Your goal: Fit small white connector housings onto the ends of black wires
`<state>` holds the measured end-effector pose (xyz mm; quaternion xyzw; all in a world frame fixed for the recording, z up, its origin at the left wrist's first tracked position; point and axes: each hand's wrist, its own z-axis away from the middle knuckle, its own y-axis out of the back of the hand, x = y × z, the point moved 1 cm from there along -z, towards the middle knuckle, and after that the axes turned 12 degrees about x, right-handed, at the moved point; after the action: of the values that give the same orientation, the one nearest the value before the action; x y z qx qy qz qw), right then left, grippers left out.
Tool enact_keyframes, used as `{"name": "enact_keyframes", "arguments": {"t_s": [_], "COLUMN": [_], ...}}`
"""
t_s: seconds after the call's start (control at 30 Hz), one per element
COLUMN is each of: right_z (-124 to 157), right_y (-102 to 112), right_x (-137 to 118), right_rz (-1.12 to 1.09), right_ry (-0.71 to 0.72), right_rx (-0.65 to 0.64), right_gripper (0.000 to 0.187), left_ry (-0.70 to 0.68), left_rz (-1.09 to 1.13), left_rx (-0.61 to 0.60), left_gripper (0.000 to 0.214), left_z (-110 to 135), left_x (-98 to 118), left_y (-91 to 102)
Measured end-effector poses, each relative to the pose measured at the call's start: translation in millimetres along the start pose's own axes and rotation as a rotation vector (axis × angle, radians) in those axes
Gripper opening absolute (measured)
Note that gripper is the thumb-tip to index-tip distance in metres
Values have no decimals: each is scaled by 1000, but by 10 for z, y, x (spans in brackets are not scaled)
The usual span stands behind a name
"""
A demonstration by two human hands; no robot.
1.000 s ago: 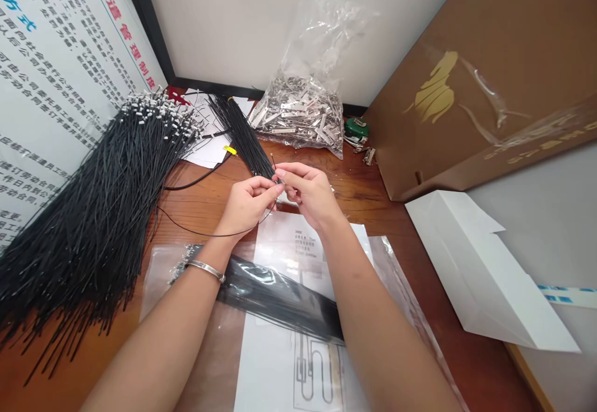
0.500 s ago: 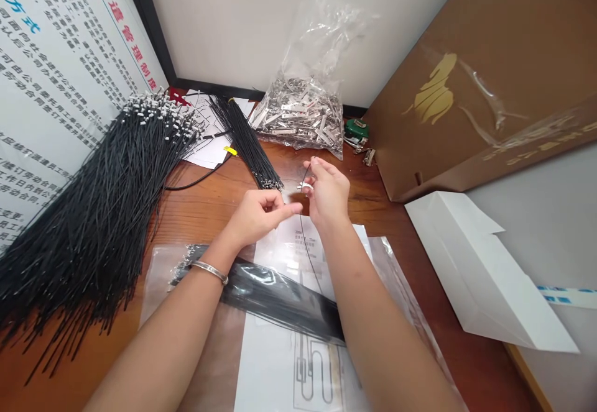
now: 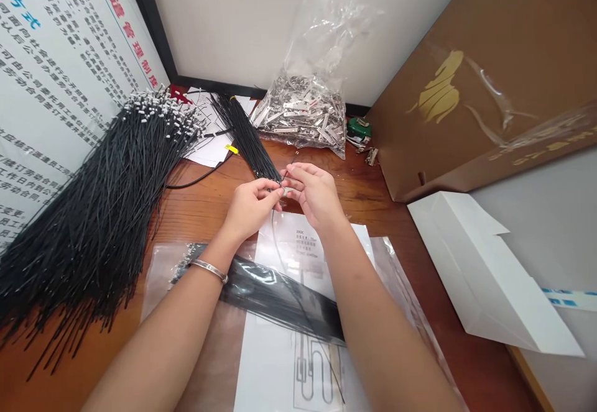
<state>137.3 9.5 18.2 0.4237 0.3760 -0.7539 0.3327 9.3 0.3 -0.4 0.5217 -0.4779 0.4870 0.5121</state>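
Hands (image 3: 249,208) together pinch a thin black cable (image 3: 275,238) near a clear bag (image 3: 321,33) holding metal pieces (image 3: 298,112).

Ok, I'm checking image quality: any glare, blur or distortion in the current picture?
Head view: glare on the flat plastic bag; head view: likely wide-angle stretch toward the edges; head view: wire hard to trace between left hand and right hand.

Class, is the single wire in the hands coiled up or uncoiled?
Uncoiled. The wire trails from between the left hand and right hand toward the camera in one long, gentle curve, with no loops showing.
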Motion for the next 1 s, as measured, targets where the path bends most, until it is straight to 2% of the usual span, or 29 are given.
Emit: {"name": "enact_keyframes", "arguments": {"t_s": [0.17, 0.47, 0.7, 1.0], "right_z": [-11, -51, 11, -8], "right_y": [23, 48, 37, 38], "right_x": [-4, 18, 15, 16], "right_rz": [15, 74, 151, 118], "right_ry": [28, 99, 94, 93], "right_rx": [-7, -67, -169, -174], "right_gripper": [12, 24, 24, 24], "left_ry": [-6, 1, -11, 16], "left_rz": [101, 47, 107, 84], "left_rx": [-6, -26, -14, -33], "left_gripper": [17, 19, 21, 23], "left_z": [-19, 9, -6, 9], "left_x": [-5, 33, 37, 35], "left_y": [6, 4, 0, 4]}}
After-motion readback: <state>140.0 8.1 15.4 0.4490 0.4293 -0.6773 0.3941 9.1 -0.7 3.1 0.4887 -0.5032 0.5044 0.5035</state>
